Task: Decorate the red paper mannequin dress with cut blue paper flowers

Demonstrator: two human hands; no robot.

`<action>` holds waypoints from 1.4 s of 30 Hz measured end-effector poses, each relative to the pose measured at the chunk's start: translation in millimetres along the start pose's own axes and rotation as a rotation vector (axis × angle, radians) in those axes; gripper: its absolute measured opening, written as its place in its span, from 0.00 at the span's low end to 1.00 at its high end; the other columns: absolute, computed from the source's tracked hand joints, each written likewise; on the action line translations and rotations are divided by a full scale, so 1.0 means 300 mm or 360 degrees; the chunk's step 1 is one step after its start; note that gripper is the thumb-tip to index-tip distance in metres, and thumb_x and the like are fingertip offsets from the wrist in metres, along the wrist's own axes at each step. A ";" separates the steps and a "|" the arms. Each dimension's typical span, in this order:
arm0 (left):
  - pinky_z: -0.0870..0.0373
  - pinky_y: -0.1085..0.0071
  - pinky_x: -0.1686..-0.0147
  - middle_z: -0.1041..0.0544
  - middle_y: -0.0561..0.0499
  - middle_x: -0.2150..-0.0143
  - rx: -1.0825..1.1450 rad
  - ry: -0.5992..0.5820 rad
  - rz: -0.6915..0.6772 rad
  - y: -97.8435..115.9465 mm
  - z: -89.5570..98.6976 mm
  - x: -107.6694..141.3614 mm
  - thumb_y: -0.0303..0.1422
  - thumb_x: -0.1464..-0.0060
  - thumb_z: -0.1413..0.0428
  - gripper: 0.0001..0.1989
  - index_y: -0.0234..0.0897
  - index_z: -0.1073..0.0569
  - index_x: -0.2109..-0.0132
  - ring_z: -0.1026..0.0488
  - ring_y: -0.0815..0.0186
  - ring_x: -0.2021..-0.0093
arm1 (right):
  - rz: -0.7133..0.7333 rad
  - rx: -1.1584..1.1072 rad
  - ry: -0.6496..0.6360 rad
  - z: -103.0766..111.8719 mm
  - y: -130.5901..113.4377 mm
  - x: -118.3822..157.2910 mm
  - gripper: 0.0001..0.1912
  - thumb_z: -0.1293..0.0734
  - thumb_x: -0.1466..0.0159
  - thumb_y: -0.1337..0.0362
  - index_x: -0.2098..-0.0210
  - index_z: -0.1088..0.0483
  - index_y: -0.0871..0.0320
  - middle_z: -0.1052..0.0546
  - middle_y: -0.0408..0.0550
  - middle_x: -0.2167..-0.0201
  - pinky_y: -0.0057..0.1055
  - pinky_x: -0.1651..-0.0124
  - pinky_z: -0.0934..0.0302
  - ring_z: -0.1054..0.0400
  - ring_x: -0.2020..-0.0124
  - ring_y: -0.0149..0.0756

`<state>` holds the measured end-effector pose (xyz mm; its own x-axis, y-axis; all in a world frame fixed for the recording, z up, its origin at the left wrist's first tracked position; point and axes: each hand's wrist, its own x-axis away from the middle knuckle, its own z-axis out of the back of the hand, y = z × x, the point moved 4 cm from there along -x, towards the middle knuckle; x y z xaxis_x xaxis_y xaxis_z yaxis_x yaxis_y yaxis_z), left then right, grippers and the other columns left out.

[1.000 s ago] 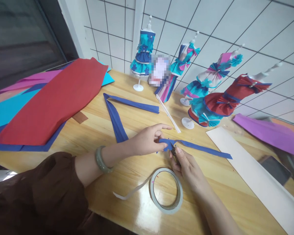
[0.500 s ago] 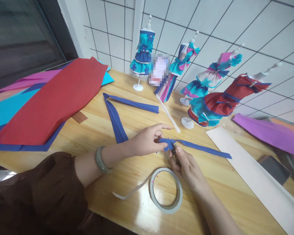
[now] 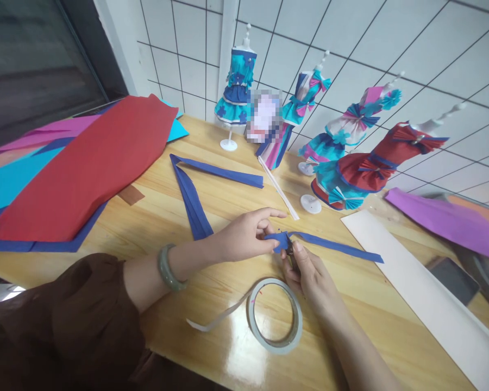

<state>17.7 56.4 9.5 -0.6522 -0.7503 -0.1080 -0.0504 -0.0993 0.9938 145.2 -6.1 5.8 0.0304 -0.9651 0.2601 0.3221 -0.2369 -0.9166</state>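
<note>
My left hand (image 3: 248, 233) pinches a small folded blue piece (image 3: 277, 240) between thumb and fingers, its index finger stretched out. Against the right edge of that piece, my right hand (image 3: 305, 269) holds a small dark cutting tool (image 3: 290, 251), mostly hidden by the fingers. From beside the tool a narrow blue strip (image 3: 338, 245) runs right across the table. A roll of tape (image 3: 251, 317) lies just below my hands, with a loose end trailing left. Beyond my left hand lies a folded long blue strip (image 3: 193, 203).
Red sheets (image 3: 85, 174) cover other coloured sheets at the left. Several small dress forms stand at the back, including a red-dressed one (image 3: 385, 157). A long white board (image 3: 415, 288), a dark phone-like object (image 3: 452, 279) and purple material (image 3: 444, 220) lie at the right.
The small blue piece between my hands looks slightly shifted and more closed up at the tool. My hands have barely moved.
</note>
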 end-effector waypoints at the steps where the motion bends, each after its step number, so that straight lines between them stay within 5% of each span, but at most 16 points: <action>1: 0.35 0.73 0.67 0.28 0.53 0.71 0.0004 -0.0007 0.0001 0.000 -0.002 0.001 0.25 0.53 0.47 0.27 0.34 0.40 0.45 0.30 0.71 0.69 | 0.0002 0.0003 0.0004 0.000 0.000 0.000 0.23 0.49 0.37 0.44 0.76 0.43 0.56 0.47 0.35 0.88 0.27 0.81 0.57 0.54 0.86 0.27; 42: 0.37 0.75 0.72 0.33 0.57 0.74 0.0042 0.0016 0.0004 0.006 0.028 -0.007 0.26 0.53 0.47 0.24 0.33 0.39 0.46 0.33 0.74 0.74 | 0.0036 0.0074 -0.0125 0.005 0.022 0.001 0.21 0.50 0.35 0.48 0.72 0.41 0.57 0.47 0.35 0.85 0.27 0.79 0.56 0.53 0.84 0.27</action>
<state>12.7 63.5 11.8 -0.6446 -0.7572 -0.1055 -0.0688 -0.0800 0.9944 148.7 -7.9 0.4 0.1117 -0.9579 0.2645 0.3640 -0.2082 -0.9078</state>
